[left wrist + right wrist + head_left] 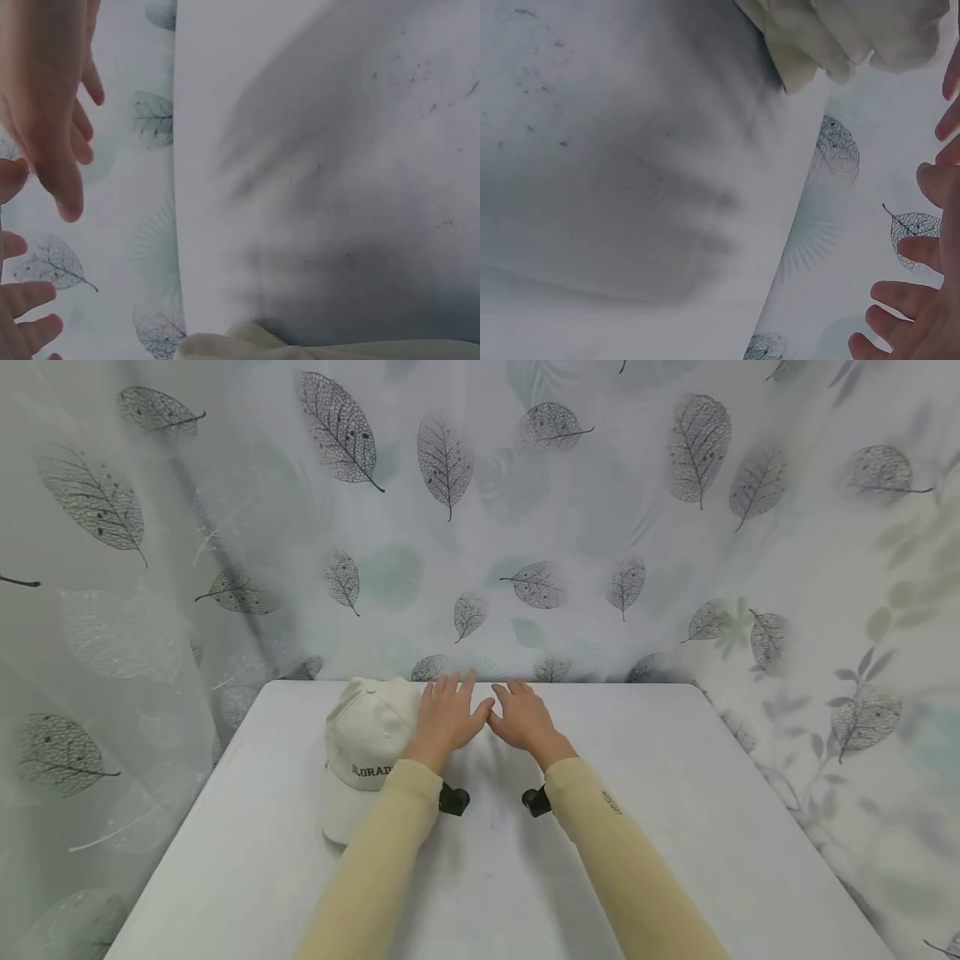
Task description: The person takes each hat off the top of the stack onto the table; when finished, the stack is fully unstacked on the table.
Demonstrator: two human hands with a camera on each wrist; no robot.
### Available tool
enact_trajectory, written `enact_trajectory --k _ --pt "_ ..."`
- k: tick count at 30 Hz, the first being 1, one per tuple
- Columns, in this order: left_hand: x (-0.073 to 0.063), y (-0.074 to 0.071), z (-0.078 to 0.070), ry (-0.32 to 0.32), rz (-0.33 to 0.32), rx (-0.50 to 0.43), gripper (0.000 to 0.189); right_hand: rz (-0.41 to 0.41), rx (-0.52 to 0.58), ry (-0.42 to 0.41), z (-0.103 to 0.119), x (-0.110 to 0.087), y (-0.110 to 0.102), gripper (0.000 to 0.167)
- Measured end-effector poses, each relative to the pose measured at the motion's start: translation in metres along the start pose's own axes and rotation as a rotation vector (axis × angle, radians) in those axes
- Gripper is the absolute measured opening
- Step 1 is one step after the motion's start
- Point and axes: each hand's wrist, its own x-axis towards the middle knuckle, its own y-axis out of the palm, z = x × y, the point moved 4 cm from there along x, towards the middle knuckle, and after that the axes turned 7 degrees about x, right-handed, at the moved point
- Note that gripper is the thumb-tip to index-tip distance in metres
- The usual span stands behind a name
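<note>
A cream baseball cap (369, 735) with dark lettering lies on the left part of the white table, brim toward the near side. My left hand (450, 714) is just right of the cap, palm down with fingers extended, and its forearm overlaps the brim in the head view. Beside it, my right hand (522, 718) reaches over the far part of the table with loosely bent fingers. The two thumbs nearly meet. Neither hand holds anything. In the left wrist view the cap's edge (330, 350) shows at the bottom; the right wrist view catches its fabric (855, 34) at the top.
The white table (675, 793) ends just under the fingertips at its far edge. Behind and on both sides hangs a pale curtain (480, 543) printed with leaves. A small black device (453, 799) sits at the left wrist, another black device (536, 802) at the right.
</note>
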Motion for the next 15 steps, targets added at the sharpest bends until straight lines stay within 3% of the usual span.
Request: enact_trajectory --k 5,10,15 --pt "-0.003 -0.018 0.024 -0.002 -0.067 -0.057 0.066 0.012 0.084 -0.006 0.011 0.001 0.008 0.06" --pt "-0.012 -0.037 0.069 -0.051 -0.141 -0.138 0.063 0.01 0.163 -0.084 0.035 0.002 0.013 0.062" --pt "-0.029 -0.041 0.109 -0.137 -0.171 -0.203 0.062 0.004 0.219 -0.145 0.056 0.002 0.016 0.062"
